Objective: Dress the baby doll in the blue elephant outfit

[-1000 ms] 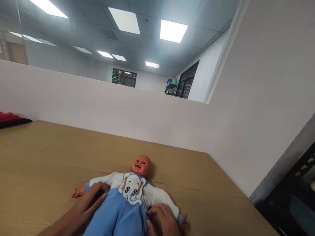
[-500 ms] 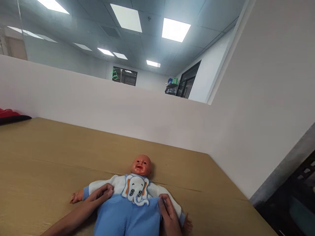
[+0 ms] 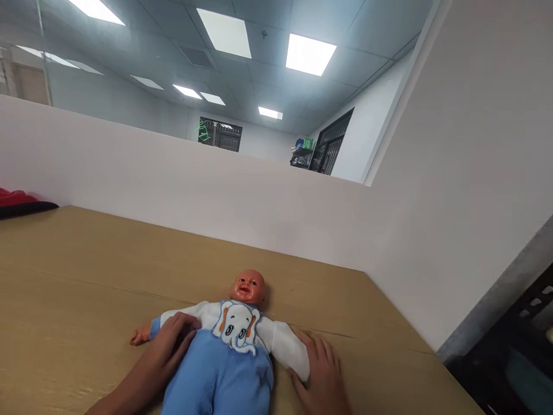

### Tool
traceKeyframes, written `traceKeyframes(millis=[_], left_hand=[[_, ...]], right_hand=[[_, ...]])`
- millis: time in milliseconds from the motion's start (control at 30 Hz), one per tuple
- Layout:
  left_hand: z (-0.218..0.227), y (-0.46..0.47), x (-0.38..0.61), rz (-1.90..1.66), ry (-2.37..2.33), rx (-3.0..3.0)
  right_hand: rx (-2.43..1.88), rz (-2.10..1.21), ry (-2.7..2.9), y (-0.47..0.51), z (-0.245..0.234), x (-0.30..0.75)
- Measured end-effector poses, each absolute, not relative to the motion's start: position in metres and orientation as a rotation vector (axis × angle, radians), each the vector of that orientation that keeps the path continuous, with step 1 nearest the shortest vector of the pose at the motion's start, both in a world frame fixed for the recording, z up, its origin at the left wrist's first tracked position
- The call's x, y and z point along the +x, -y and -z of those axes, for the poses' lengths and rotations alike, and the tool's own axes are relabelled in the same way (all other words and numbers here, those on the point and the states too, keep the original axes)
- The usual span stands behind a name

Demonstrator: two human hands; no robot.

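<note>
A baby doll point(image 3: 235, 340) lies on its back on the tan table point(image 3: 86, 271), head pointing away from me. It wears a blue romper with a white elephant patch and white sleeves. My left hand point(image 3: 166, 346) rests flat on the doll's near-left arm and side, fingers stretched out. My right hand point(image 3: 322, 369) lies flat over the end of the doll's other arm, fingers spread, covering the doll's hand. Neither hand grips anything.
A white partition wall point(image 3: 216, 202) runs behind the table and a white wall closes the right side. A red and black thing point(image 3: 19, 203) lies at the far left edge. Dark shelving point(image 3: 518, 346) stands lower right.
Both hands left the blue romper's waist. The right hand moved outward onto the doll's arm end and opened flat; the left hand flattened on the other arm.
</note>
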State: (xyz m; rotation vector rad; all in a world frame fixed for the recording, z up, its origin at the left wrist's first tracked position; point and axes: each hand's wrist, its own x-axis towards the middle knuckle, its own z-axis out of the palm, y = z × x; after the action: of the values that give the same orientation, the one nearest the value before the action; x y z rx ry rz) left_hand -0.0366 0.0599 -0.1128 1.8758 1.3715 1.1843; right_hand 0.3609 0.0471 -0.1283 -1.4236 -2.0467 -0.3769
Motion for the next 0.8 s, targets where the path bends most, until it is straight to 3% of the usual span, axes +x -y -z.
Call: traceKeyframes(millis=[167, 367, 500, 667, 800], left_hand=[[0.092, -0.058, -0.027, -1.284, -1.424, 1.986], [0.012, -0.056, 0.040, -1.128, -1.009, 2.163], [-0.016, -0.079, 0.090, -1.146, -0.777, 1.894], [-0.010, -0.107, 0.103, -1.178, -0.797, 1.531], [0.003, -0.120, 0.084, -1.287, -0.971, 1.247]], right_hand=[[-1.342, 0.471, 2.073, -0.056, 0.085, 0.377], [-1.174, 0.859, 2.044, -0.067, -0.029, 0.330], [-1.001, 0.915, 2.168, -0.064, -0.073, 0.286], [-0.847, 0.781, 1.885, -0.054, -0.059, 0.274], [-0.892, 0.073, 1.505, -0.036, 0.016, 0.276]])
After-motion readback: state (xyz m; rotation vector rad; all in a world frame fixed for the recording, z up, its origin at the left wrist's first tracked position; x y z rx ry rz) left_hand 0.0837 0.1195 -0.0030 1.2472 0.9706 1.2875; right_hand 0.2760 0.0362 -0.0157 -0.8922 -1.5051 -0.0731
